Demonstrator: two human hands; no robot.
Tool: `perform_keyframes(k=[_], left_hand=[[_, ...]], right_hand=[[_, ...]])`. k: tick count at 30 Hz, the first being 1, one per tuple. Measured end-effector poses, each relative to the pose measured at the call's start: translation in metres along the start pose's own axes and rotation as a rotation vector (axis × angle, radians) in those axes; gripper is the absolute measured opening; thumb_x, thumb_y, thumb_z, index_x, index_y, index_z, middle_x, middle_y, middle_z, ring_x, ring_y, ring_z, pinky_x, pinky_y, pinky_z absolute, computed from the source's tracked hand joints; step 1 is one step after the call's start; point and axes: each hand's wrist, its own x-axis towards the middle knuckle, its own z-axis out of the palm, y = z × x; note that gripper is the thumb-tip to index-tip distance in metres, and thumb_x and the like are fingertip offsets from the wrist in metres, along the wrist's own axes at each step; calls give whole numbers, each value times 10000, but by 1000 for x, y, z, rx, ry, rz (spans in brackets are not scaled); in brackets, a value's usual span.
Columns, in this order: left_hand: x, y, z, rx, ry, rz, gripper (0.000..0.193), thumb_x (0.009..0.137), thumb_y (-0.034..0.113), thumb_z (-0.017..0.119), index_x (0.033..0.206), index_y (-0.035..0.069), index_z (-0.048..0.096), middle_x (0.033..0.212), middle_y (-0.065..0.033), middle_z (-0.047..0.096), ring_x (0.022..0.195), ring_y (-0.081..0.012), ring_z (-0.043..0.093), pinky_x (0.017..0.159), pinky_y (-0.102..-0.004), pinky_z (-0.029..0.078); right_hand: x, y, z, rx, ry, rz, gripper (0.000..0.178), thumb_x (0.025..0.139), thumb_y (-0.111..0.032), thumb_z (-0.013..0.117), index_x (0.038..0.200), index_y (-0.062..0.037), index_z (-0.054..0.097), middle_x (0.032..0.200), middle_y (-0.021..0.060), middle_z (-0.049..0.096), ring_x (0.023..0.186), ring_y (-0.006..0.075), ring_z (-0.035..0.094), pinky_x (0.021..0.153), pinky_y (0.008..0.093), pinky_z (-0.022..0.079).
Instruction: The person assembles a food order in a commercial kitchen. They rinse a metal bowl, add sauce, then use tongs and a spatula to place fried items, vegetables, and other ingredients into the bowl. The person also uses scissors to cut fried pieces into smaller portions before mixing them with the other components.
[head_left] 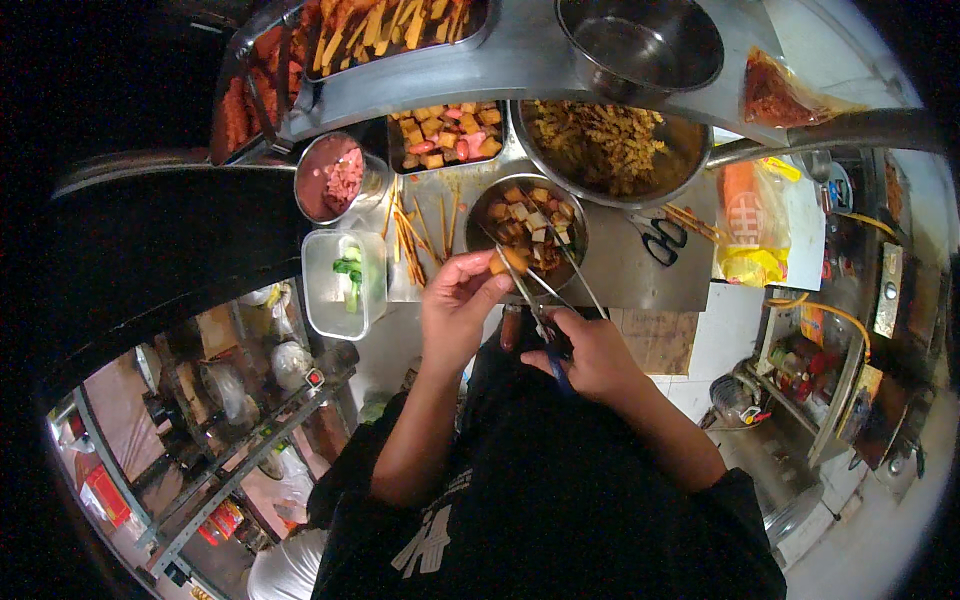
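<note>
A brown piece of food, much like fried tofu (505,261), is pinched between the thumb and fingers of my left hand (460,305). My right hand (592,355) is wrapped round the handles of a pair of scissors (522,288), a blue handle showing below it. The blades point away from me, spread on either side of the piece, one across it. Just beyond both hands stands a round metal bowl (474,232) with brown and pale food cubes (540,215) inside. Long thin metal tongs or sticks (583,272) lean over its right rim.
Around the bowl stand a tray of cubes (445,135), a large bowl of skewered food (600,145), a pink-filled metal pot (330,178) and a plastic tub with greens (345,270). Wooden skewers (408,240) and black-handled scissors (662,242) lie on the metal table (650,285).
</note>
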Motion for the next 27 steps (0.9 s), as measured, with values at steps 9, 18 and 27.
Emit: perform_keyframes(k=[9,18,27], left_hand=[[-7,-4,2,45,46,-58,265,898,-49,675,1156,3,641,1060,-89,696,942,-171,669,853,-327,573],[-9,-3,10,175,1,-123,185,913,9,690,1097,-18,694,1051,-91,714,950,-175,680,853,-327,581],[19,-36,-13,357,104,-38,253,901,-8,697,1152,-29,668,993,-74,700,868,-114,644,758,-255,520]], right_hand=[[-19,5,-7,31,-100,142,588,780,-526,786,1073,-56,587,812,147,661,754,348,673,666,429,522],[-15,11,1,31,-45,88,556,791,-534,770,1020,-62,587,748,142,651,699,376,661,625,459,514],[-27,31,-13,-106,-67,201,578,797,-563,748,1028,-52,612,819,195,686,780,436,669,683,497,540]])
